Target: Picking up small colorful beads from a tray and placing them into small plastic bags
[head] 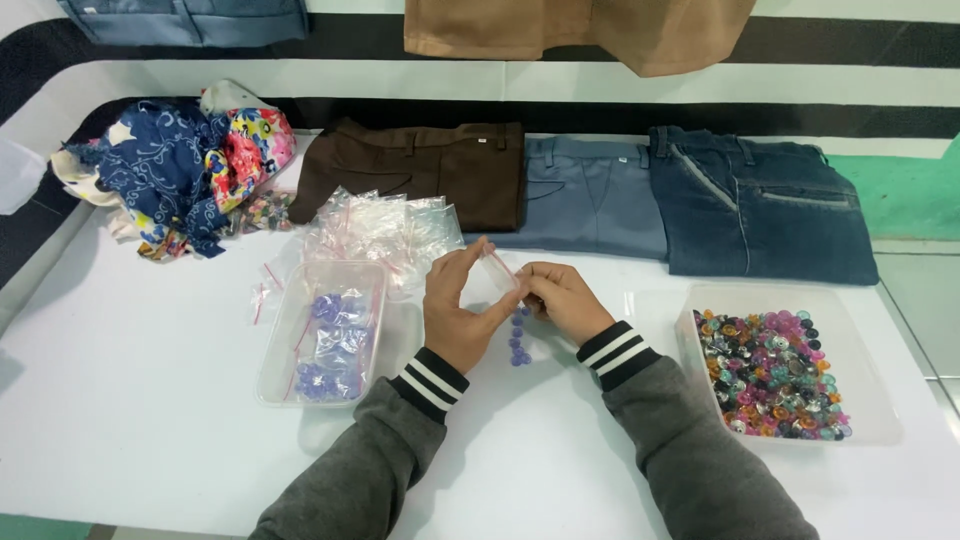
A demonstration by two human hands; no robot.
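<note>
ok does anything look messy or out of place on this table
Mostly tidy. The small zip bags lie in a loose heap, a few strays beside the clear tub, and the floral cloth is bunched in the corner.

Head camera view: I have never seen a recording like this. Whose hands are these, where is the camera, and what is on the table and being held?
There is no machine here. The one picture comes from a camera worn on a person's head, looking down at their own arms in grey sleeves with striped cuffs. The left hand and right hand together hold a small clear plastic bag above the white table. Just below the hands lies a small row of purple buttons. To the left stands a clear tray with filled bags of purple buttons, and behind it a heap of empty clear bags. To the right is a clear tub of mixed coloured buttons. Along the back lie three folded trousers, brown, grey-blue and dark denim, plus a bundle of floral cloth.
</note>
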